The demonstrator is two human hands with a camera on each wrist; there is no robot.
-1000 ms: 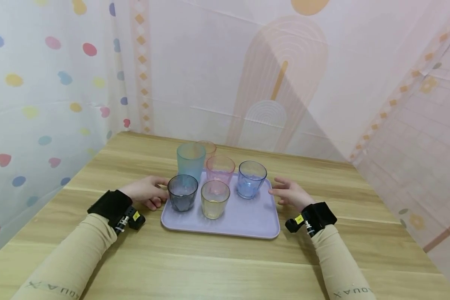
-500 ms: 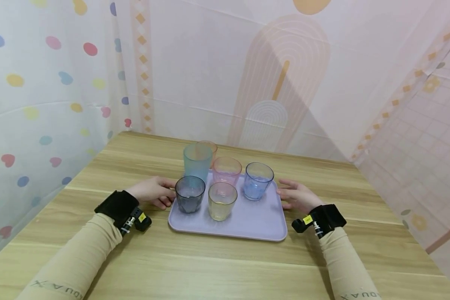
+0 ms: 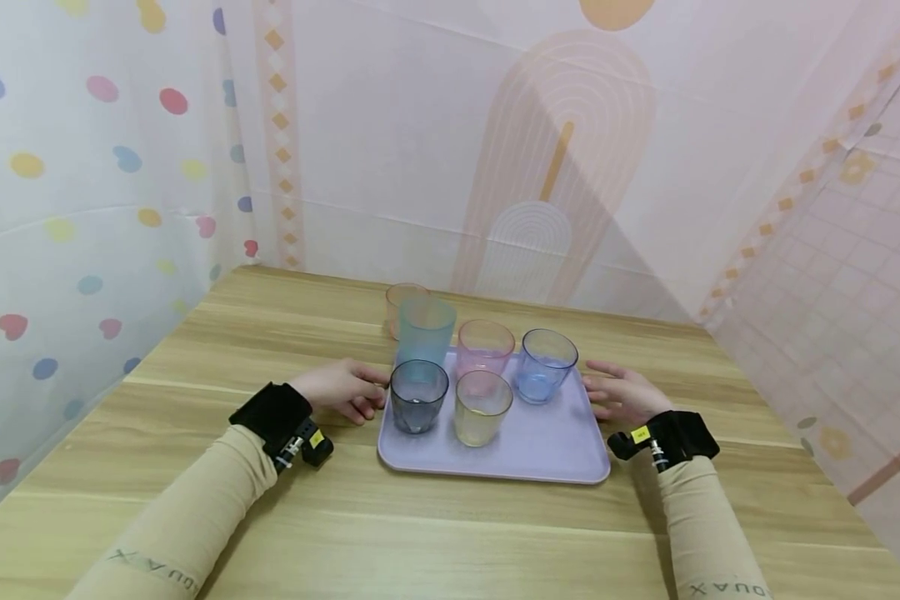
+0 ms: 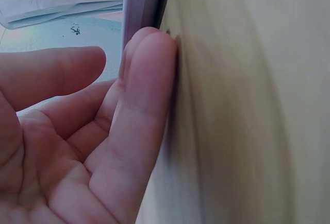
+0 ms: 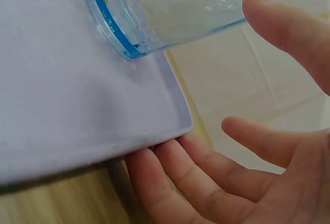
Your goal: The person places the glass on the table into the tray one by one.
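Lilac tray (image 3: 540, 442) is sitting mid-table (image 3: 420, 533), loaded with five tumblers: teal (image 3: 425, 332), pink (image 3: 484, 347), blue (image 3: 545, 364), grey (image 3: 418, 395), yellow (image 3: 482, 407). An orange cup (image 3: 400, 302) is standing on the wood behind the teal one.

Tray is being flanked at both short edges. Left hand (image 3: 342, 388): fingers loosely curled, tips being pressed to the tray rim (image 4: 142, 7). Right hand (image 3: 624, 393): fingers spread, tips being tucked under the tray corner (image 5: 175, 131).

Judged step: tray being gripped for a slide or lift. Next move likely calls for even, level force on both sides so the tumblers are not tipped.

Writing: "AQUA X" is being shown on both sleeves, partly legible.
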